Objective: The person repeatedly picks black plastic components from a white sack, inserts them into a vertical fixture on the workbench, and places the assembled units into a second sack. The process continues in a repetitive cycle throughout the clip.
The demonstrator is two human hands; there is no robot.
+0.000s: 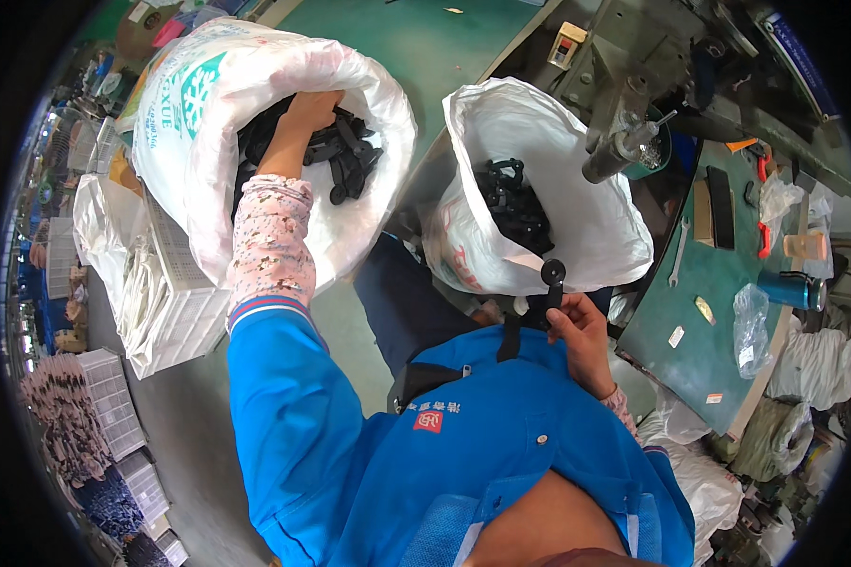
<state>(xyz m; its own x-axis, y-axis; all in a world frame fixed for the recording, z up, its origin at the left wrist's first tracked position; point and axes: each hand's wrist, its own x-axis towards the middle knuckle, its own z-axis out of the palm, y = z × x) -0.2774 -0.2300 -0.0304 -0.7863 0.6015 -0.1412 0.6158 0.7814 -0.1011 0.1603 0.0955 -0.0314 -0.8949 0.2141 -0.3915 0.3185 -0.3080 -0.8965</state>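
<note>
My left hand (pixel 314 110) reaches into a big white woven sack (pixel 388 113) at the upper left. It is among several black plastic parts (pixel 350 161), and its fingers are largely hidden, so whether it grips one cannot be told. My right hand (pixel 581 335) is closed on a slim black plastic part with a round end (pixel 553 274), held upright between thumb and fingers. That part stands at the near rim of a second white sack (pixel 605 236), where more black parts (pixel 515 208) lie inside.
A metal machine (pixel 624 142) overhangs the second sack's right side. On the green bench (pixel 662 312) at the right lie a wrench (pixel 678 253), a blue flask (pixel 792 289) and a clear plastic bag (pixel 752 331). White crates (pixel 175 331) stand at the left.
</note>
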